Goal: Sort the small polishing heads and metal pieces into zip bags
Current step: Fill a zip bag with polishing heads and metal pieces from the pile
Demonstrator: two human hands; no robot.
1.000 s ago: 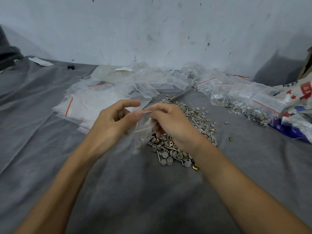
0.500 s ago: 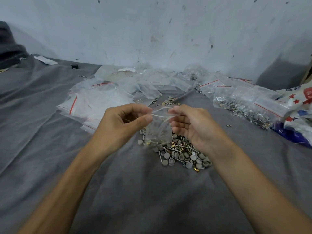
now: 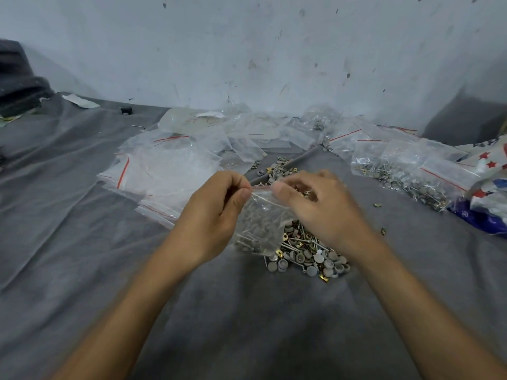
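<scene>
- Grey cloth [image 3: 76, 220]: spread under everything, so small parts stay visible and do not roll away.
- Empty zip bags [image 3: 164, 174]: stacked flat just left of the hands, near enough to draw from.
- Left hand [image 3: 211, 215]: thumb and forefinger pinch the left end of the bag's red-lined mouth; the other fingers are curled.
- Small zip bag [image 3: 260, 226]: hangs between both hands above the cloth, holding grey polishing heads on thin shanks; it is probably pulled taut so the seal can be pressed closed.
- Loose pile of polishing heads and metal pieces [image 3: 310, 256]: lies directly under and behind the bag, not yet sorted.
- Right hand [image 3: 326, 209]: fingers grasp the mouth's right end.
- Filled zip bags [image 3: 406, 174]: set apart at the right.
</scene>
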